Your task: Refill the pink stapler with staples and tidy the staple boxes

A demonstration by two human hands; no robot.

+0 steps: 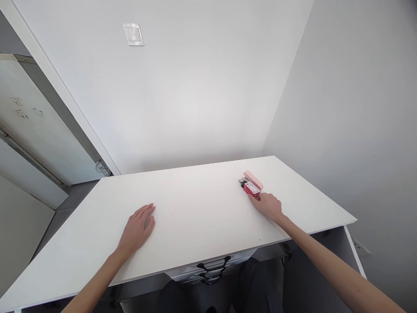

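My left hand [138,228] lies flat on the white tabletop [202,204], palm down, fingers stretched out and holding nothing. My right hand [267,205] reaches to the far right part of the table, its fingertips touching a small red box [251,188]. A pale pink case [254,178] and a small dark object [242,181] lie right against the red box on its far side. The fingers of my right hand curl at the box's near end; whether they grip it or only touch it is unclear.
The table stands in a corner between two white walls. A wall switch plate [133,34] is high on the back wall. An open door [35,117] is at the left. Drawers with black handles [213,266] sit under the table's front edge.
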